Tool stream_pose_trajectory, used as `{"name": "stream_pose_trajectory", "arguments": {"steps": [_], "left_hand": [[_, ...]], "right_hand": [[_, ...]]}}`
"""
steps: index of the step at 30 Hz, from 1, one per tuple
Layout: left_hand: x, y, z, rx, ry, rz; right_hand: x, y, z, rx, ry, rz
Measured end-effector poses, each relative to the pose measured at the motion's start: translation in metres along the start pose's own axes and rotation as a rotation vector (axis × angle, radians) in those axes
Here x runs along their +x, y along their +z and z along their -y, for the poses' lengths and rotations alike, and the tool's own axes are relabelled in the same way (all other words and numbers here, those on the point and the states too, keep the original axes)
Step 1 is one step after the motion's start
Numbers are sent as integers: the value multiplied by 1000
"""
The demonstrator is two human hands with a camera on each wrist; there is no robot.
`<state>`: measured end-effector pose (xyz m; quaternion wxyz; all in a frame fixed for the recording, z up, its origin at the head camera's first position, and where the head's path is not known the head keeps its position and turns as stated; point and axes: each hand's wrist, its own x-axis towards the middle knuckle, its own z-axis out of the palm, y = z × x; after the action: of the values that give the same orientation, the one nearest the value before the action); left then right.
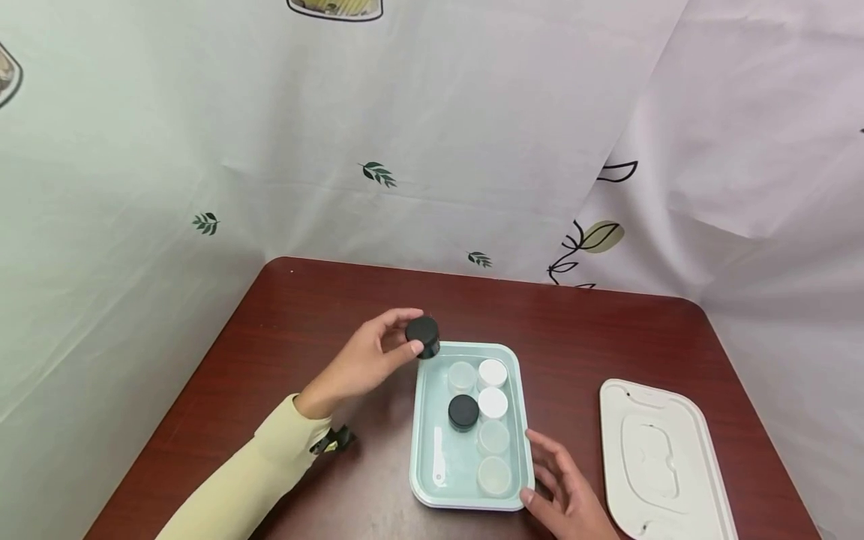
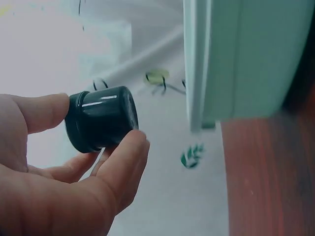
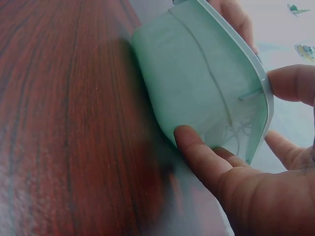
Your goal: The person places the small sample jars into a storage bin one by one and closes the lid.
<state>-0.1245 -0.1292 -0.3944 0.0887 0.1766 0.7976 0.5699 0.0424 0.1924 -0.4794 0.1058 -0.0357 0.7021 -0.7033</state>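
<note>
My left hand [image 1: 410, 337] pinches a small black jar [image 1: 424, 334] between thumb and fingers, just above the far left corner of a mint-green tray [image 1: 416, 427]. The left wrist view shows this black jar [image 2: 106, 115] in the left hand [image 2: 93, 142], beside the tray's wall [image 2: 256, 59]. In the tray stand another black-lidded jar [image 1: 463, 411], two white-lidded jars [image 1: 493, 373], several clear jars [image 1: 493, 436] and a white spatula [image 1: 439, 457]. My right hand [image 1: 533, 466] holds the tray's near right corner. Its thumb [image 3: 197, 147] presses the tray wall [image 3: 187, 69].
A white tray lid [image 1: 664, 461] lies flat on the dark red table [image 1: 304, 315], right of the tray. A pale leaf-print cloth [image 1: 405, 150] hangs behind and beside the table. My left sleeve [image 1: 250, 472] crosses the table's near left part.
</note>
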Motion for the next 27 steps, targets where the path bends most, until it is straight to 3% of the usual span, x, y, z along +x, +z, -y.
{"name": "stream_pose_trajectory", "arguments": {"steps": [5,12,20,24,27], "left_hand": [[-18,18,-11,42,30,89],[-37,39,-17,12,69,209],[-52,59,-24,350,113,314],[-54,67,-25,550,140,356],[-53,72,-25,632,158,374]], "right_hand": [[0,-1,-2,-7,-25,11],[0,0,-2,-3,-19,0],[0,-1,-2,-2,-38,13],[0,-1,-3,-1,-45,17],[0,-1,-3,3,-40,15]]}}
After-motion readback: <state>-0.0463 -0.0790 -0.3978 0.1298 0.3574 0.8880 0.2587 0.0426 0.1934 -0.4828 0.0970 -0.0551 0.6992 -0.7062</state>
